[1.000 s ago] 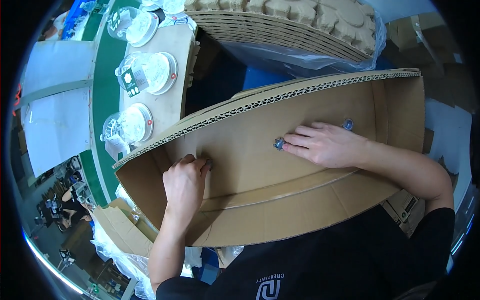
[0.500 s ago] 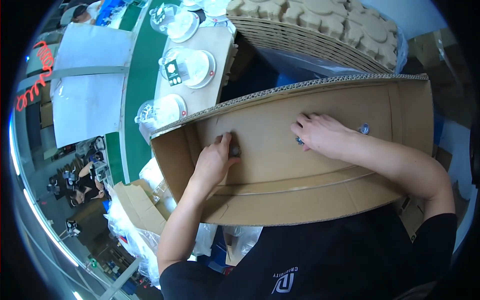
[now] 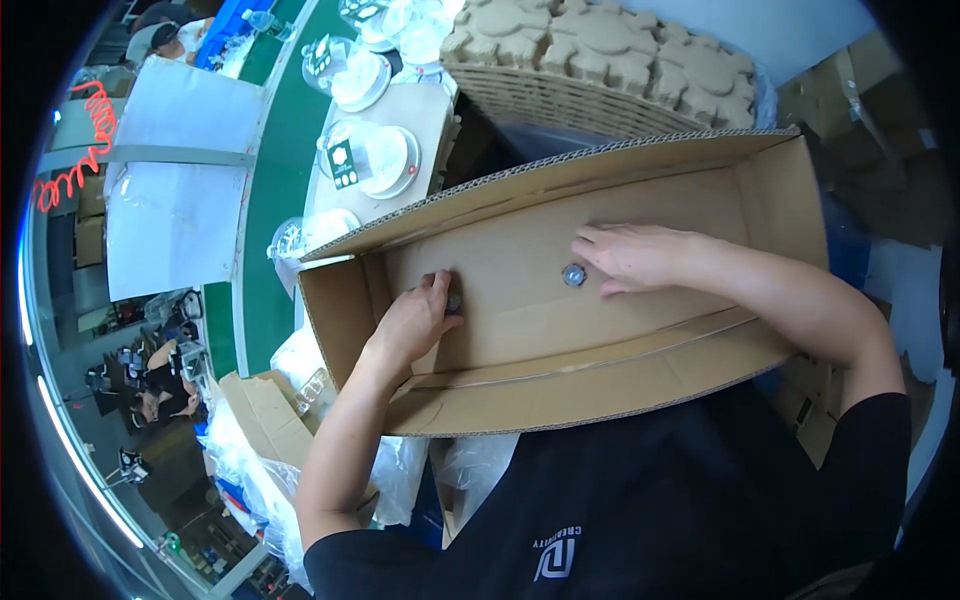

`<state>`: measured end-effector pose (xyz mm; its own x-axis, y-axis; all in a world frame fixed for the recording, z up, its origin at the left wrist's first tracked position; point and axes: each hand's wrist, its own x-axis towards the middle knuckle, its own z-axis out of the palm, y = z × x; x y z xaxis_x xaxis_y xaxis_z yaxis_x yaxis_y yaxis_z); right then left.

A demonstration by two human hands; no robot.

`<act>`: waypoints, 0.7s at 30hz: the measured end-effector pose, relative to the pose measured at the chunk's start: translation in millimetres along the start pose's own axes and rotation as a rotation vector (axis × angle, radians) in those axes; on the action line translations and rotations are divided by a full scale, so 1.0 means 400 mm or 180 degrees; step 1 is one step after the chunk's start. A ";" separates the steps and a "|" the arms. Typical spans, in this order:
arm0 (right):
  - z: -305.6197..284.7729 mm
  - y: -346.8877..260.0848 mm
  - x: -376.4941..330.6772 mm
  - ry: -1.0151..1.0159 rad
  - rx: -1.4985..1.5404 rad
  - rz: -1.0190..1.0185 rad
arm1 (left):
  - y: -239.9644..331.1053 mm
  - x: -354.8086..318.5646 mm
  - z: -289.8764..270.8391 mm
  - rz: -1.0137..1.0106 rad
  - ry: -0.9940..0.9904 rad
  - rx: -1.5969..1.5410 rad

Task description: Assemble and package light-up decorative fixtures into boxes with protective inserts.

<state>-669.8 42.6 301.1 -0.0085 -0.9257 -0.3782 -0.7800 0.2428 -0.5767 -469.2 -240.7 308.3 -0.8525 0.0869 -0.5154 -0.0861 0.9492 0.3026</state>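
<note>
A long brown cardboard box point(image 3: 640, 385) lies open in front of me, both arms reaching inside. My left hand point(image 3: 412, 318) rests on the box floor near its left end, fingers curled around a small dark round part point(image 3: 454, 300). My right hand point(image 3: 632, 256) lies flat on the floor near the middle, fingers spread. A small round metal part point(image 3: 573, 275) sits just left of its fingertips, touching or nearly touching them.
Beyond the box a green conveyor point(image 3: 272, 170) carries white round lamp units in clear bags point(image 3: 372, 160). Stacked moulded pulp trays point(image 3: 600, 50) stand at the back. Loose cardboard point(image 3: 262, 412) and plastic bags point(image 3: 392, 478) lie at lower left. Another person point(image 3: 160, 380) sits far left.
The box has swung so its open inside faces me more squarely. My left hand has moved rightward along the floor onto the dark part. My right hand has stayed by the metal part.
</note>
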 end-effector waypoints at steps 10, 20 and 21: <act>-0.019 0.123 -0.230 -0.1228 -0.0822 0.1514 | 0.001 0.006 -0.012 -0.0027 -0.0274 0.0100; 0.008 0.126 -0.202 -0.1235 -0.0957 0.1594 | 0.003 0.013 -0.003 -0.0043 -0.0329 0.0035; 0.004 0.122 -0.201 -0.1250 -0.0904 0.1637 | -0.006 0.012 -0.005 -0.0046 -0.0362 0.0044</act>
<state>-706.2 129.3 302.5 -0.2351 -0.5276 -0.8163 -0.8712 0.4868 -0.0637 -473.9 -243.3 306.6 -0.7872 0.1061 -0.6075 -0.0904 0.9546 0.2838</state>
